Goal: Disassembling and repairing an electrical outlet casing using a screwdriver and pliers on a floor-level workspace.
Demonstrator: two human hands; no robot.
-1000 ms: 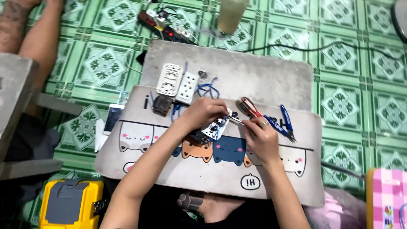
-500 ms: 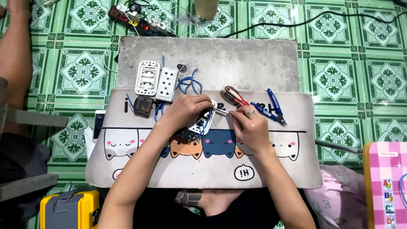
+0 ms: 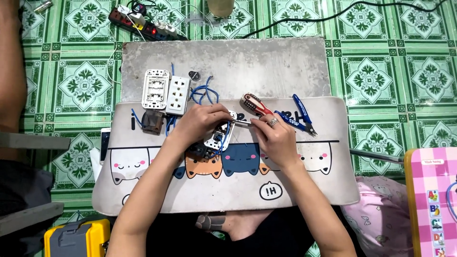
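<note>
White socket (image 3: 220, 135) is gripped by left hand (image 3: 200, 123) | screwdriver (image 3: 253, 105) is grasped by right hand (image 3: 276, 135) | both over mat (image 3: 304, 181)

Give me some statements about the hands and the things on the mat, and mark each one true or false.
1. The left hand holds a white socket module on the cat-print mat. True.
2. The right hand holds the blue cutters. False: the blue cutters lie on the mat beyond that hand, which holds a screwdriver with a red and white handle.
3. Two white faceplates lie side by side on the grey board. True.
4. The power strip lies on the mat. False: the power strip lies on the green tiled floor.
5. A ring shows on the right hand. True.
</note>
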